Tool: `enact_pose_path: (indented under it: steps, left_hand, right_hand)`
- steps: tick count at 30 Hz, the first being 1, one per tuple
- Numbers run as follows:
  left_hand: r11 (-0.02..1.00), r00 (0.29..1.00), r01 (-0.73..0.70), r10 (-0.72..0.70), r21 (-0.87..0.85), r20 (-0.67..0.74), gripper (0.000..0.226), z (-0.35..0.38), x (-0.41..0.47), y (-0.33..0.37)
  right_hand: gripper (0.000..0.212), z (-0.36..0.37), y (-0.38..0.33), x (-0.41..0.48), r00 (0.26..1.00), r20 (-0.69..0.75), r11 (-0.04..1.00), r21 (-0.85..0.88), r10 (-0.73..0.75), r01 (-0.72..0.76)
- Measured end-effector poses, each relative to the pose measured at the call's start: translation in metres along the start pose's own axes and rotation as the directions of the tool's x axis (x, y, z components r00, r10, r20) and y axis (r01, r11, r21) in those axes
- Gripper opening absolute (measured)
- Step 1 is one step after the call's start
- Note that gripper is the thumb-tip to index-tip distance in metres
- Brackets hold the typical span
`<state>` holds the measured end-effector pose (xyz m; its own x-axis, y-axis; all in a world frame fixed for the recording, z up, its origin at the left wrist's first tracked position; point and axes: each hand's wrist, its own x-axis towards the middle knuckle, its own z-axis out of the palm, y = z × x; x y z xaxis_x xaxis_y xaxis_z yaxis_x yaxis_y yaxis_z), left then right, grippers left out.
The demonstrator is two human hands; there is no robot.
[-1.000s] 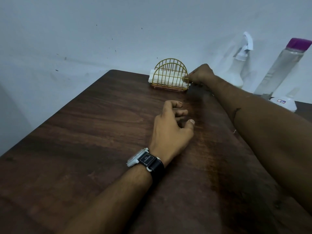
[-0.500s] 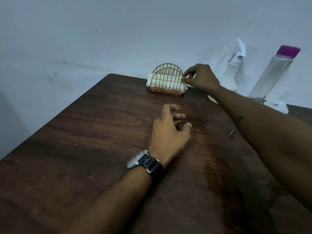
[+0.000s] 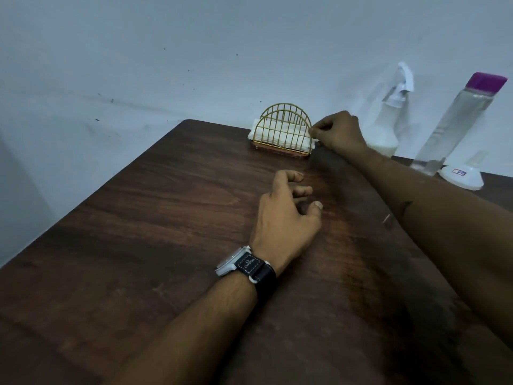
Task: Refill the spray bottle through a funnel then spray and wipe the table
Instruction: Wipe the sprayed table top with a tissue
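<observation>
A gold wire napkin holder (image 3: 283, 132) with white napkins (image 3: 273, 136) stands at the table's far edge. My right hand (image 3: 340, 132) reaches to the holder's right end, fingers pinched on the edge of a napkin. My left hand (image 3: 283, 215) rests on the dark wooden table (image 3: 138, 245), fingers loosely curled, holding nothing, a watch on the wrist. A white spray bottle (image 3: 390, 120) stands behind my right hand against the wall. A tall clear bottle with a purple cap (image 3: 458, 120) stands to its right, and a white funnel (image 3: 462, 176) lies upside down beside it.
A pale wall runs close behind the table. The table's left edge slants from the far corner toward the near left. A darker wet-looking patch covers the wood near my right forearm.
My right hand has stayed at the holder's right end, lifting slightly and then closing its fingers on a napkin's edge. My left hand has barely moved.
</observation>
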<state>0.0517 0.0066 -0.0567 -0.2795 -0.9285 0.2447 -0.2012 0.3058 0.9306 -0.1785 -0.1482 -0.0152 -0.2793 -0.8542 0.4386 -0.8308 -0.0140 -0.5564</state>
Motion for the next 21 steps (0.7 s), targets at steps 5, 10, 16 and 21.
enact_pose_path:
  steps: [5, 10, 16, 21]
  left_hand:
    - [1.0, 1.0, 0.001, -0.001, 0.003, 0.017, 0.045, -0.001, -0.001, 0.001]
    - [1.0, 1.0, 0.0, 0.0, 0.028, 0.013, 0.045, -0.001, -0.001, 0.003]
    - [0.999, 1.0, 0.007, -0.008, 0.035, 0.011, 0.046, -0.003, -0.003, 0.005]
    - [1.0, 1.0, 0.008, -0.008, 0.022, 0.004, 0.045, -0.002, -0.004, 0.004]
  right_hand:
    - [0.014, -0.007, -0.003, -0.006, 0.992, -0.015, 0.976, 0.18, 0.124, -0.119]
    - [0.016, -0.019, -0.014, -0.009, 0.992, -0.014, 0.96, 0.252, 0.127, -0.119]
    - [0.038, -0.019, -0.024, -0.003, 0.981, 0.013, 0.932, 0.309, 0.194, -0.189]
    - [0.027, -0.003, -0.015, -0.001, 0.982, 0.081, 0.98, 0.089, 0.171, -0.178]
